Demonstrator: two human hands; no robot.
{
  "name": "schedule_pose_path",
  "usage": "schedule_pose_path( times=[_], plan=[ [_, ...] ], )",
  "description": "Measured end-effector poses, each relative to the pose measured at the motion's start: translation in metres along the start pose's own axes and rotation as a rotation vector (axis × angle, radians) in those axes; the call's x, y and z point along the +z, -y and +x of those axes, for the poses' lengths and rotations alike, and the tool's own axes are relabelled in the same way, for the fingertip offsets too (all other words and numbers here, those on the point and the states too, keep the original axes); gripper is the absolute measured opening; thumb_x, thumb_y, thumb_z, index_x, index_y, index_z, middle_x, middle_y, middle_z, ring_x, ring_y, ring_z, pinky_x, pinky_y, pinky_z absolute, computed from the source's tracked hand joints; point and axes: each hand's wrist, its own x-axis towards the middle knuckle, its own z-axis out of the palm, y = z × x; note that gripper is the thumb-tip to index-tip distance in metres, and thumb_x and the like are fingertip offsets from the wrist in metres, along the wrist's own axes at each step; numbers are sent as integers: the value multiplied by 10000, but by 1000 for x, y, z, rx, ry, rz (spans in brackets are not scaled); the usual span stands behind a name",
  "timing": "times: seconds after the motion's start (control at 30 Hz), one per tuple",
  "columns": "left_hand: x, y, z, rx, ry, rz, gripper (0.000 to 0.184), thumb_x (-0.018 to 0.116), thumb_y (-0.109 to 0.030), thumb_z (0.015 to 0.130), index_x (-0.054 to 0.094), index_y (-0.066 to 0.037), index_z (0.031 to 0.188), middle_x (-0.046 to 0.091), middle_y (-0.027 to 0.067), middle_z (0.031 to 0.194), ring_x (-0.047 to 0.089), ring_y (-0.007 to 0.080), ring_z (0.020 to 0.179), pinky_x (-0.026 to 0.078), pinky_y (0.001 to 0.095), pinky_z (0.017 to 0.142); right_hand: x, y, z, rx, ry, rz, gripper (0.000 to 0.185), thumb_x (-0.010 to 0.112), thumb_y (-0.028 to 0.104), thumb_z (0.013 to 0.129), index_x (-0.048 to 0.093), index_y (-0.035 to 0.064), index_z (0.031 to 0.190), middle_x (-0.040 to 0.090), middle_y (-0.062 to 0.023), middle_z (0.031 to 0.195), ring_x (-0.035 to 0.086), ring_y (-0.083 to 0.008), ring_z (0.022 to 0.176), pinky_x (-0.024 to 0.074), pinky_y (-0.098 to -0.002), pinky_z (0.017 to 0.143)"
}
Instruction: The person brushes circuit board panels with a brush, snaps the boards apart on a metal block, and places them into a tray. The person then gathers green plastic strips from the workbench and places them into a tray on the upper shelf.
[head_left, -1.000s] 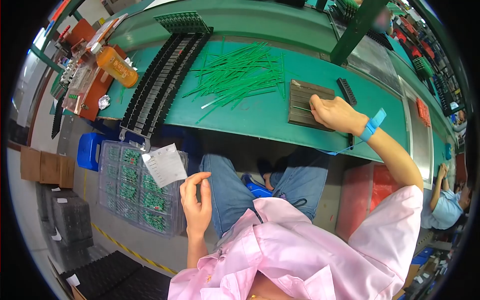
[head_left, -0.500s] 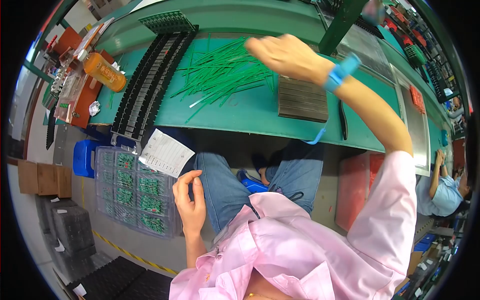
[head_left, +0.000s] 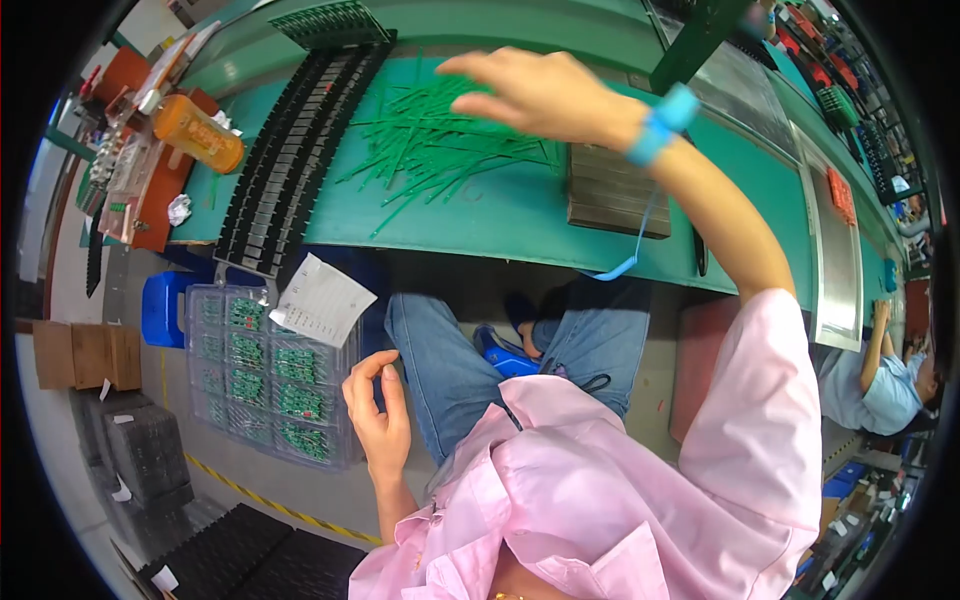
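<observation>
The right hand (head_left: 548, 95), fingers parted, is held over many green strips (head_left: 418, 143) left heaped, amount done unclear, the left hand (head_left: 382, 420) empty, loosely curled.

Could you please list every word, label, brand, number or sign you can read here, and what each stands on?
None can be read with certainty.
Orange bottle: label lettering too blurred.
White paper sheet: printed lines too small.
White tag on the dark stack: too small to tell whether it bears writing.
</observation>
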Motion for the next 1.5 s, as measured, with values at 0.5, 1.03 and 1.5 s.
schedule_pose_path(
  times=[0.5,1.03,1.5],
  plan=[
    [85,-16,64,71,207,163,192,555,-115,883,531,-39,1057,559,78,964,498,208,856,395,314,797,-23,65,-249,1274,-140,1378,100,502,104,910,569,35,885,542,1,710,481,-49,605,364,-165,512],
    [78,-23,85,-64,292,320,199,611,-139,862,456,-49,947,414,29,861,377,172,820,304,265,810,9,54,-240,879,-13,1291,102,600,13,798,635,64,879,571,3,766,413,-102,560,345,-216,526],
    [28,-105,181,438,-43,291,189,610,-16,798,597,-58,982,627,59,882,546,188,653,446,296,618,13,71,-208,628,-26,1139,33,577,97,845,590,69,832,549,-11,693,416,-144,536,364,-261,513]
  ],
)
